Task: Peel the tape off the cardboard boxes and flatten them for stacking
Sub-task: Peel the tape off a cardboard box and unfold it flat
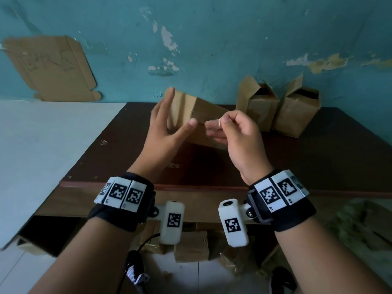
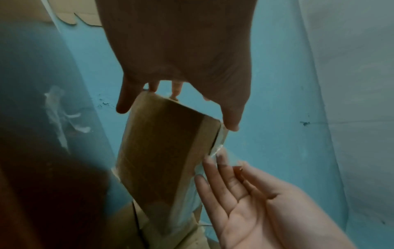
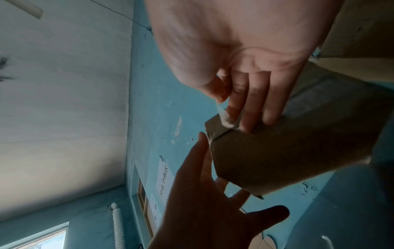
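Observation:
A small brown cardboard box (image 1: pixel 203 111) is held tilted above the dark table (image 1: pixel 307 162). My left hand (image 1: pixel 167 128) lies against its left side with straight, spread fingers, the thumb touching the near top corner. My right hand (image 1: pixel 224 124) pinches a strip of clear tape (image 1: pixel 214 124) between thumb and forefinger at that corner, its other fingers under the box. In the left wrist view the tape (image 2: pixel 219 143) runs down the box (image 2: pixel 162 151) edge. The right wrist view shows the tape (image 3: pixel 226 118) lifted off the box (image 3: pixel 287 160) corner.
Two opened boxes (image 1: pixel 256 105) (image 1: pixel 297 111) stand at the table's back right by the blue wall. A flat cardboard sheet (image 1: pixel 53 66) leans on the wall at left. A white board (image 1: pixel 42 145) adjoins the table. Several boxes (image 1: pixel 191 245) lie on the floor below.

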A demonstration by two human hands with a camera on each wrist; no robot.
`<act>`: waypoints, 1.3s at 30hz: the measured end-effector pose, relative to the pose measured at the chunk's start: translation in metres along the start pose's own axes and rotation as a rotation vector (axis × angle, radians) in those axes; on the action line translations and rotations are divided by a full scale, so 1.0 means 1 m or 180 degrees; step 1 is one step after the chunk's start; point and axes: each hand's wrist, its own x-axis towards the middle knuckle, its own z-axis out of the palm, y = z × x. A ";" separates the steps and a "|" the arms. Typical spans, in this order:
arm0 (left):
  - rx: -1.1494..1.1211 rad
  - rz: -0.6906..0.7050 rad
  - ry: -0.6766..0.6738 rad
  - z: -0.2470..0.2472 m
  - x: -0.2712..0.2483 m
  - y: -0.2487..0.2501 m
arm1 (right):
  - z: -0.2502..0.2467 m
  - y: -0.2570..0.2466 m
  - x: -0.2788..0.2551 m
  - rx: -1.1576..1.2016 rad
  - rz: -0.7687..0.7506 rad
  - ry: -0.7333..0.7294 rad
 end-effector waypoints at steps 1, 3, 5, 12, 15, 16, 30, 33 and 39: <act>-0.0057 -0.0084 -0.0097 0.001 0.001 0.000 | 0.001 0.000 -0.001 -0.0005 -0.0006 -0.0036; -0.0244 -0.0221 -0.0244 0.003 0.002 -0.001 | 0.001 0.000 -0.001 -0.0054 0.0005 -0.0106; -0.0321 -0.0321 -0.0344 0.004 0.002 -0.003 | 0.001 0.000 -0.001 -0.0094 0.0081 -0.0191; -0.0907 -0.0393 -0.0202 0.004 0.004 -0.003 | 0.002 -0.001 -0.002 0.0349 0.0337 -0.0147; -0.1202 -0.0555 -0.0109 0.002 0.006 -0.003 | 0.000 -0.005 0.000 0.0752 0.0411 0.0047; -0.1336 -0.0617 -0.0086 0.001 0.006 -0.003 | -0.001 -0.007 0.001 0.0881 0.0434 0.0102; -0.1705 -0.1055 -0.0056 -0.008 0.010 -0.001 | -0.023 -0.012 0.008 0.1601 0.0659 0.0422; -0.1751 -0.1106 -0.0072 -0.011 0.010 -0.001 | -0.029 -0.010 0.011 0.1691 0.0728 0.0471; -0.1739 -0.1129 -0.0083 -0.015 0.011 -0.001 | -0.035 -0.007 0.015 0.1854 0.0843 0.0621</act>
